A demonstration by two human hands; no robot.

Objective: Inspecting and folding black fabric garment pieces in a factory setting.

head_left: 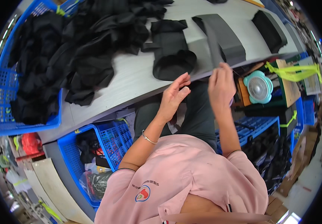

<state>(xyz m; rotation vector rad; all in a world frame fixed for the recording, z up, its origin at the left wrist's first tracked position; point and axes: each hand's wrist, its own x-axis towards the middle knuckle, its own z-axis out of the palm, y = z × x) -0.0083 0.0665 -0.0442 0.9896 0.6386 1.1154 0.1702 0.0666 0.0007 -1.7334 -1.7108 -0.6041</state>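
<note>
Just off the table's front edge, my left hand (173, 99) is held up with its fingers apart and nothing in them. To its right, my right hand (222, 87) has its fingers drawn together at the lower end of a narrow grey strip (214, 44), which is smeared by motion. This strip runs along the left side of a flat grey panel (228, 39); whether the two are joined I cannot tell. In front of my left hand, on the table, lies a black fabric piece (169, 37) with a rounded, cup-like near end.
Black cloth pieces (90, 48) pile up on the table (131, 78) and in a blue basket (4, 115) at left. A folded black piece (269, 31) lies at far right. Below the table stand a blue crate (71, 160) and a small turquoise fan (258, 87).
</note>
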